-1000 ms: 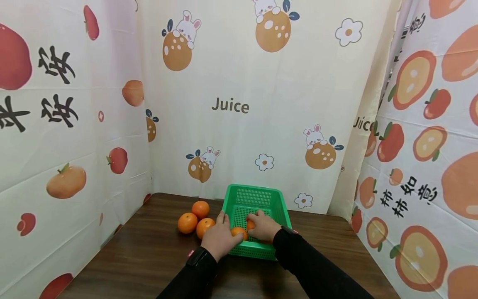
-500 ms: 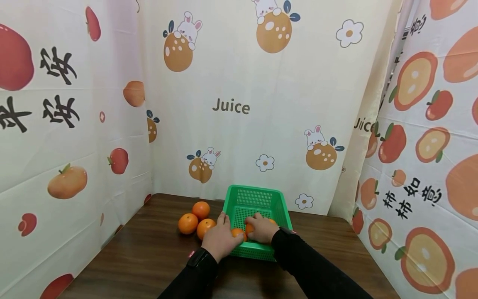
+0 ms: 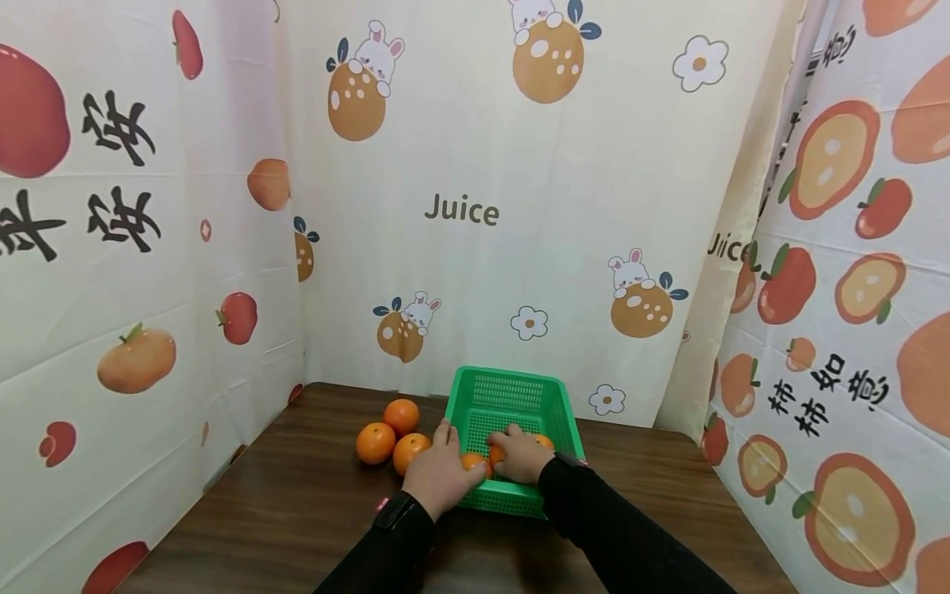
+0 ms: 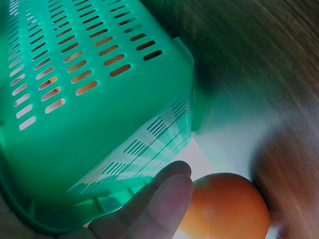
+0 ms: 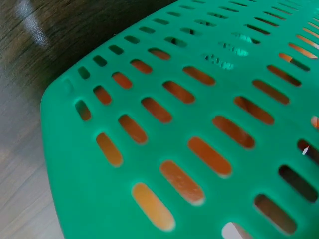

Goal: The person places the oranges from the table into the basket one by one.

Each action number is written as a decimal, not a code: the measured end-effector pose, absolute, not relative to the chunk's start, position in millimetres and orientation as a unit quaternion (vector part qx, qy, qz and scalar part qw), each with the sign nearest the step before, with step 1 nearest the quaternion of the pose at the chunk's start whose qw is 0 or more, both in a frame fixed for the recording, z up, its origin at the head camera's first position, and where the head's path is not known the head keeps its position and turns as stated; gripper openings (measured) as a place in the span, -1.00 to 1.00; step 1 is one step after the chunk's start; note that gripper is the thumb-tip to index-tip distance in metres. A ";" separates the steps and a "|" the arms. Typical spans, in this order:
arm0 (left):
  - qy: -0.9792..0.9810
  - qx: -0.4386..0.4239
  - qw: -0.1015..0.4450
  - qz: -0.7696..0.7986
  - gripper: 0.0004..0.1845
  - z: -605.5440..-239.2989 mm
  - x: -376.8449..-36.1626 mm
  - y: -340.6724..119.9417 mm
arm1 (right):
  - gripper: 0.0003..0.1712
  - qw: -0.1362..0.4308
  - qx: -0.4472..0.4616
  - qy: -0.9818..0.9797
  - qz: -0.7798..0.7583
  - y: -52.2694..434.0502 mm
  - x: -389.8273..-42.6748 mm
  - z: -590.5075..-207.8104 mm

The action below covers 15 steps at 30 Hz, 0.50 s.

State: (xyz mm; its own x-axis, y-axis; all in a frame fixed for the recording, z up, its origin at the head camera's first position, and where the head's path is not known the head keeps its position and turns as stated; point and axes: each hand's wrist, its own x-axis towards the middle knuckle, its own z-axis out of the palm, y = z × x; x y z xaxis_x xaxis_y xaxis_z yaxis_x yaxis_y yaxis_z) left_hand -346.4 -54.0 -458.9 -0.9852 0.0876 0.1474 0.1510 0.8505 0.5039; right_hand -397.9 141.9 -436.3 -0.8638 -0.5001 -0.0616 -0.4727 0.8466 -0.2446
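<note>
In the head view, a green plastic basket [image 3: 512, 388] stands at the back of the table. My left hand [image 3: 438, 474] holds its front-left corner, with the thumb on the inner side and the fingers along the outside. One orange [image 3: 472, 462] sits inside beside that thumb. Reaching into the basket, my right hand [image 3: 519, 456] holds another orange [image 3: 496, 454], partly hidden by the fingers. Behind the hand shows a further orange [image 3: 544, 441]. In the left wrist view, straight fingertips [image 4: 174, 191] lie close to an orange [image 4: 227, 206] outside the basket.
Three oranges [image 3: 374, 443] cluster on the dark wooden table [image 3: 297, 503], left of the basket. Printed cloth hangs behind [image 3: 475, 289] and on both sides. The right wrist view shows mainly the slotted basket wall [image 5: 164, 134], with orange colour behind its slots.
My right hand has shifted slightly down inside the basket with its orange, and the orange behind it has come into view. My left hand stays at the basket's corner.
</note>
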 end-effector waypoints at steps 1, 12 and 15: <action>-0.961 -0.062 0.060 -0.264 0.00 -459.0 -346.6 -53.9 | -0.53 0.062 -0.254 0.959 -0.107 141.7 -397.2 -436.5; -0.962 -0.067 0.054 -0.260 0.02 -461.3 -349.6 -54.3 | -0.52 0.058 -0.261 0.958 -0.100 142.0 -403.6 -449.7; -0.962 -0.069 0.054 -0.260 0.02 -460.9 -348.5 -54.6 | -0.53 0.052 -0.270 0.957 -0.093 140.7 -399.9 -448.0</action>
State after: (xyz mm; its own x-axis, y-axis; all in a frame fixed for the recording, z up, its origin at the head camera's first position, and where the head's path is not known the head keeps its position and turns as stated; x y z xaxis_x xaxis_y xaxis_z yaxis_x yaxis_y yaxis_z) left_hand -348.5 -54.6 -460.9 -0.9847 0.1045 0.1394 0.1605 0.8550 0.4932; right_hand -399.9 140.7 -448.0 -0.8486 -0.5268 -0.0484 -0.5077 0.8366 -0.2056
